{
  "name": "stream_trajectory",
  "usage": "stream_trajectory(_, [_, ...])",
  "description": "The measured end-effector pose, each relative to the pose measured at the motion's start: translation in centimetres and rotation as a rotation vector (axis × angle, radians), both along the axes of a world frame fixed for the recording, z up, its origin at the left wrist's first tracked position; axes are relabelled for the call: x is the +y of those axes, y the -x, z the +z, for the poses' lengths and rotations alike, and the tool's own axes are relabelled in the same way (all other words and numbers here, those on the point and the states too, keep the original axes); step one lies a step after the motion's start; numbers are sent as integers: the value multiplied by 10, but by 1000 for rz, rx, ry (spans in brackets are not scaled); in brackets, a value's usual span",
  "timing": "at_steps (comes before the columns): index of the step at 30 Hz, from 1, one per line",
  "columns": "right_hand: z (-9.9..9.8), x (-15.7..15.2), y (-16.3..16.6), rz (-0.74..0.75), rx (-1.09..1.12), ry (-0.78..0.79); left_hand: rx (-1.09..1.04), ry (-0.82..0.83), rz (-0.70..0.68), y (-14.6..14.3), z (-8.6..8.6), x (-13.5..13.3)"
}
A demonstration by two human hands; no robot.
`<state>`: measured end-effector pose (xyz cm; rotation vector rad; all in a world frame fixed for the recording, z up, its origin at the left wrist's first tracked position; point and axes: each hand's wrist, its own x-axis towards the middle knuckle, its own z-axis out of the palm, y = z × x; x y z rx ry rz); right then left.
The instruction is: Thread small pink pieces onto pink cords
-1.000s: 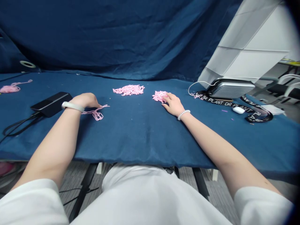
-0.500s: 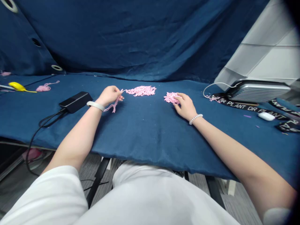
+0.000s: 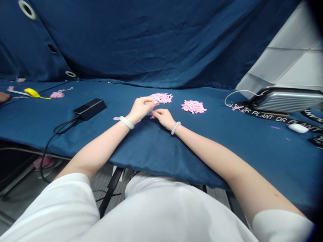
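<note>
My left hand (image 3: 141,109) is closed in a pinch on pink yarn, whose loose ends (image 3: 116,118) show beside its wrist. My right hand (image 3: 163,117) is pinched too, its fingertips close against the left hand's; what lies between them is too small to make out. Just beyond the left fingers is a pile of small pink pieces (image 3: 163,97), partly covered by that hand. A second heap of pink pieces (image 3: 193,106) lies to the right, apart from both hands.
A black adapter box (image 3: 90,109) with cables lies left. Farther left are a pink yarn bundle (image 3: 57,95), a yellow-handled tool (image 3: 32,92) and part of another person's hand (image 3: 4,97). On the right are a silver-black device (image 3: 285,100), a lettered black strap (image 3: 267,116) and a white case (image 3: 298,128).
My right hand has left the right-hand heap and come leftward to meet my left hand. The left hand, still with the yarn, has moved right, in front of the left pile.
</note>
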<state>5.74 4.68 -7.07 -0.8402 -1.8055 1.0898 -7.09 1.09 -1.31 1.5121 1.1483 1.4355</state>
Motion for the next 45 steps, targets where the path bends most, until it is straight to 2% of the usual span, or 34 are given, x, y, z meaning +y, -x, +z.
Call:
stream_trajectory(5, [-3, 0, -10, -42, 136, 26, 13, 0, -33, -2, -7, 1])
stream_trajectory(11, [-8, 4, -9, -15, 288, 89, 3, 35, -115, -23, -19, -9])
stream_trajectory(16, [-4, 0, -12, -56, 317, 146, 33, 14, -68, -21, -16, -8])
stream_trajectory(21, [5, -11, -12, -6, 370, 192, -26, 101, -128, -17, -17, -4])
stream_trajectory(25, [7, -12, -13, 22, 441, 258, -79, 67, -38, -17, -20, -1])
stream_trajectory(28, [7, -9, -15, 39, 459, 333, 12, 32, 65, -16, -22, 0])
stream_trajectory(30, [7, -7, -15, 29, 484, 385, 68, 13, 67, -16, -22, 0])
stream_trajectory(34, [5, -4, -13, -54, 531, 372, 77, 44, -2, -20, -25, -2])
stream_trajectory(38, [2, -2, -11, -227, 595, 384, 21, 51, 136, -17, -24, 2])
stream_trajectory(42, [7, 8, -16, -359, 673, 451, -318, 143, 151, 1, -7, 11])
stream_trajectory(45, [27, 23, -36, -420, 850, 619, -419, 127, 203, 21, 10, 19])
